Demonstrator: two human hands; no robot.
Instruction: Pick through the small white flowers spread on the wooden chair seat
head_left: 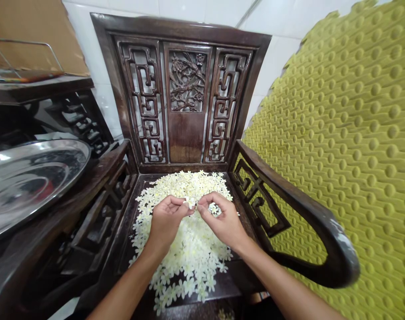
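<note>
My left hand (167,216) is closed, pinching a small white flower (189,202) between thumb and fingers. Close beside it on the right, my right hand (222,218) has its thumb and forefinger drawn together near that flower's edge. Whatever may be between the right fingertips is too small to make out. Both hands hover over a broad heap of white flowers (189,249) with pale yellow centres. The heap covers most of the dark wooden chair's seat (222,284) and spreads to its front edge.
The chair's carved back (187,138) rises behind the flowers, with a curved armrest (309,209) on the right. A round metal tray (65,178) rests by the left armrest (89,191). A yellow bumpy foam mat (355,133) stands at the right.
</note>
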